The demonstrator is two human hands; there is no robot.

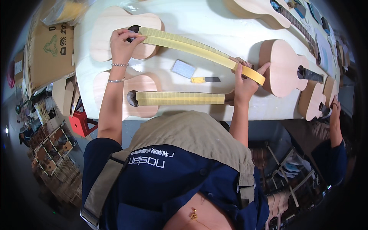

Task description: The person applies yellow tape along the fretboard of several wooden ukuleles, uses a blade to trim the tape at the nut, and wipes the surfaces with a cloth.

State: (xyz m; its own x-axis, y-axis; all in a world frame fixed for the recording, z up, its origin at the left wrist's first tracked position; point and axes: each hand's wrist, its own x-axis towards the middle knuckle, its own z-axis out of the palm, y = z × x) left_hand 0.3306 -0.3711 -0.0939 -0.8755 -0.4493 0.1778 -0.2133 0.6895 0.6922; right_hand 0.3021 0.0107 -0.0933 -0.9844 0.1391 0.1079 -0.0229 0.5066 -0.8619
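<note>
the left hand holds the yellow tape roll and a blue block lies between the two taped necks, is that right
Not quite: the head view shows the right hand, not the left hand, holding the yellow tape roll. The blue block does lie between the two taped necks.

Guitar workshop. Several bare-wood guitars (102, 36) on a white desk (214, 34), taped necks (180, 98), tape roll (255, 75), wooden parts on a rack (57, 153) lower left, work apron (188, 132) on wearer, second worker's arm (336, 128) at right.
</note>
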